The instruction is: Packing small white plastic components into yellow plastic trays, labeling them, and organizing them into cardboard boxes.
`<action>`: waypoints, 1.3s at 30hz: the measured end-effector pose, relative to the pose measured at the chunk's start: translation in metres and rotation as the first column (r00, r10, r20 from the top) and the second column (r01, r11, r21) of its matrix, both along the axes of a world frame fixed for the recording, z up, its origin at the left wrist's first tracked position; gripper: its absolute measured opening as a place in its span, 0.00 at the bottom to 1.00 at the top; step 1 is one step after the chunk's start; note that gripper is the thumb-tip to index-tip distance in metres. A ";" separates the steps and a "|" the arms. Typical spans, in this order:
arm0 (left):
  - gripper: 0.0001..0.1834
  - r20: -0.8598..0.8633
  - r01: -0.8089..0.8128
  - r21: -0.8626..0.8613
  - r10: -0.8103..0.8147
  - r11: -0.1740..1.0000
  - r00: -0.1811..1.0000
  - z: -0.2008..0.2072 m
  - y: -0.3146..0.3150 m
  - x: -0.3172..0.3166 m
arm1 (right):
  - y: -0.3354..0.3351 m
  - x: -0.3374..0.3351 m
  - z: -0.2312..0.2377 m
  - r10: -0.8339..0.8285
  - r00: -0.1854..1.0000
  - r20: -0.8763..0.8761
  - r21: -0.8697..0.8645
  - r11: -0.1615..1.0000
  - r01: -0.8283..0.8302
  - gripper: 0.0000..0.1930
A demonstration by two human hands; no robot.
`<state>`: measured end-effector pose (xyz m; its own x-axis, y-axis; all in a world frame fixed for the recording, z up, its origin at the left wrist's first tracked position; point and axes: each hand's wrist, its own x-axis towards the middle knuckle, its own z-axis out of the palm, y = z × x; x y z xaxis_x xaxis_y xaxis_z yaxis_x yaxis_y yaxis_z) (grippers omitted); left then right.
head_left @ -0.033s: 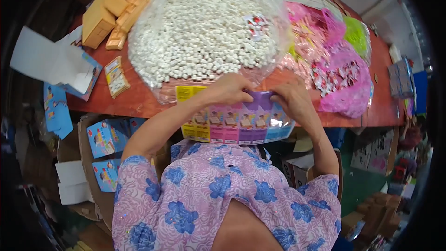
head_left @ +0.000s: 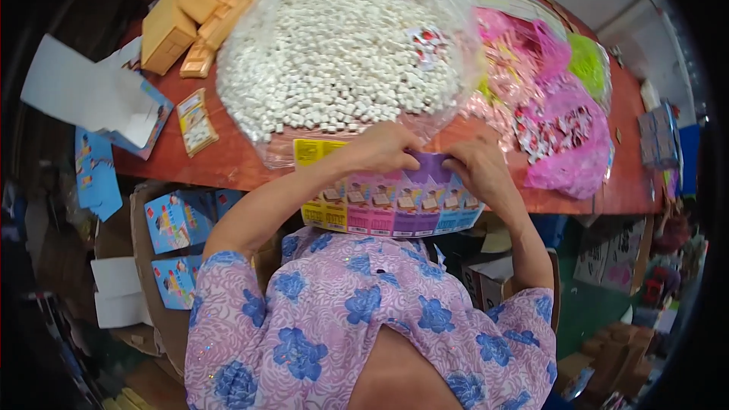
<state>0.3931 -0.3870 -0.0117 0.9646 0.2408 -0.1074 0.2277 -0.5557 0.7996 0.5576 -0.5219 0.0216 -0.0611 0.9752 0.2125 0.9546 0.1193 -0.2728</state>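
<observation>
A printed multicolour sheet (head_left: 372, 201) with yellow, pink, purple and blue panels spans the table's front edge, its lower side near my lap. My left hand (head_left: 386, 148) pinches its top edge at the purple panel, fingertips closed. Close by on the right, my right hand (head_left: 478, 163) grips the same edge between thumb and fingers. Some of the sheet's upper left is covered by my left forearm. Just beyond my hands lies a large clear plastic bag (head_left: 262, 153) holding a heap of small white cubes (head_left: 342, 61). A small red and white packet (head_left: 427, 44) rests on the cubes.
On the red table (head_left: 243, 171), orange boxes (head_left: 168, 30) stand far left, near an opened blue and white box (head_left: 137, 121) and a small stack of packets (head_left: 196, 125). Pink bags (head_left: 573, 159) of small pieces and a green bag (head_left: 586, 64) lie right. Blue boxes (head_left: 178, 220) fill a carton below left.
The whole view has shifted slightly. A bright glare on the sheet's right end has faded as the sheet tilts a little. Both hands keep their hold on its top edge.
</observation>
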 end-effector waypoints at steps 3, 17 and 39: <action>0.12 -0.051 -0.032 0.017 0.033 0.999 0.998 0.003 0.009 -0.014 | 0.001 0.000 -0.004 -0.054 0.973 -0.224 -0.269 0.963 -0.009 0.07; 0.08 -0.155 -0.494 -0.621 0.523 0.608 0.838 -0.029 0.051 -0.120 | 0.023 0.016 -0.049 -0.168 0.922 -0.349 -0.368 0.929 0.030 0.08; 0.08 0.467 -0.815 0.565 0.765 0.129 0.444 -0.006 0.156 -0.163 | 0.064 -0.061 -0.032 0.170 0.982 -0.081 0.045 0.985 -0.167 0.10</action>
<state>0.2302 -0.2306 -0.0173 0.1925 0.8363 0.5133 0.8513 -0.4025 0.3366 0.4964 -0.4575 -0.0109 -0.2039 0.9436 0.2609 0.8939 0.2882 -0.3435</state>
